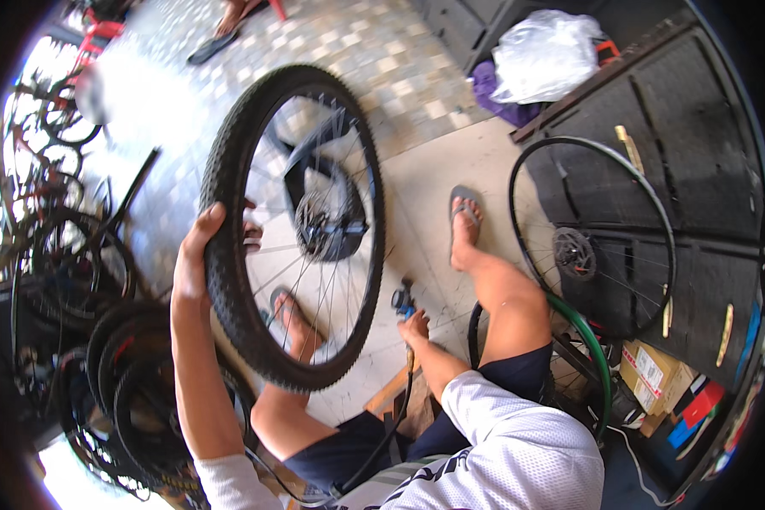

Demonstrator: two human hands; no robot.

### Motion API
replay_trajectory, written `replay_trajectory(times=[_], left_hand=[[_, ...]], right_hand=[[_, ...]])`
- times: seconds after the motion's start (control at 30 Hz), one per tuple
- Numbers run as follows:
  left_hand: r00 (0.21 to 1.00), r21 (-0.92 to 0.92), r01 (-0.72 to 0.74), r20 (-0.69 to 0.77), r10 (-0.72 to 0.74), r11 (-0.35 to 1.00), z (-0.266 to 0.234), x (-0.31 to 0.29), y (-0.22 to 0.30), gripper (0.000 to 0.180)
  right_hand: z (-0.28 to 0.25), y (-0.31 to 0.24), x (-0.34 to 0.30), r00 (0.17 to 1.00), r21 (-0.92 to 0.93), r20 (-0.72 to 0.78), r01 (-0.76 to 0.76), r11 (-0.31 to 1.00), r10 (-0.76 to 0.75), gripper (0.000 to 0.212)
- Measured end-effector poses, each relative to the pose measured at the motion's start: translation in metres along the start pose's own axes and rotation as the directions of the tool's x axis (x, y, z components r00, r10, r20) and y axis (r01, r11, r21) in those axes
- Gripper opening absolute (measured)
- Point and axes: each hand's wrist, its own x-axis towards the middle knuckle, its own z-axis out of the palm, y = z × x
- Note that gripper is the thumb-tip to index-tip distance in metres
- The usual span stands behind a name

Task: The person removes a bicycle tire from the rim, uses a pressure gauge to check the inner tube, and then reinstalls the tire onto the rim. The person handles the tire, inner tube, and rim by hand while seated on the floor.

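Bicycle wheel (314,226) was held up off the tiled floor (429,183), left of centre and in front of the seated person, its knobbly tyre (222,285) fitted. Left hand (200,236) gripped it at the left side: thumb on the tread, fingers wrapped through to the inside of the rim, so closed around tyre and rim together. Right hand (414,326) had its fingers curled tightly on a blue-and-black inflator gun (402,302), from which a dark hose (408,393) ran down toward the lap. The gun's head appeared just beside the tyre's right edge; no contact visible.

Judgement: step in hand was probably inflating the tyre or checking its pressure, with the gun not coupled to the wheel. Valve could not be made out. The next move seemed to call for a steady left grip, the valve turned within reach, and the gun's nozzle brought square onto it.

Nearby: second wheel (516,191), without a knobbly tyre, leaned by the dark panelled cabinet (705,110).
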Motion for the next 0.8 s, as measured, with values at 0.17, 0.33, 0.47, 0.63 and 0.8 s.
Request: replay_trajectory(times=[0.17, 0.33, 0.47, 0.63, 0.8], left_hand=[[0.997, 0.064, 0.051, -0.069, -0.046, 0.997, 0.031, 0.011, 0.009, 0.061], [1.0, 0.132, 0.01, -0.024, -0.007, 0.991, 0.074, 0.012, 0.002, 0.067], [0.999, 0.138, -0.013, -0.038, 0.018, 0.99, 0.084, -0.002, -0.016, 0.065], [0.996, 0.138, -0.052, -0.064, 0.062, 0.989, 0.115, -0.029, -0.02, 0.052], [0.998, 0.169, -0.06, -0.016, 0.064, 0.984, 0.128, -0.037, -0.029, 0.058]], right_hand=[[-0.021, -0.037, -0.012, 0.99, -0.17, 0.098, -0.081, 0.982, 0.098, 0.099], [-0.174, -0.142, -0.06, 0.765, 0.116, -0.359, 0.606, 0.787, -0.536, 0.095], [-0.409, -0.182, -0.198, 0.204, 0.117, -0.684, 0.978, 0.171, -0.7, 0.058], [-0.649, -0.124, -0.345, -0.325, -0.546, -0.679, 0.823, 0.157, -0.658, 0.034], [-0.789, -0.076, -0.38, 0.026, -0.829, -0.547, 0.122, 0.546, -0.837, 0.023]])
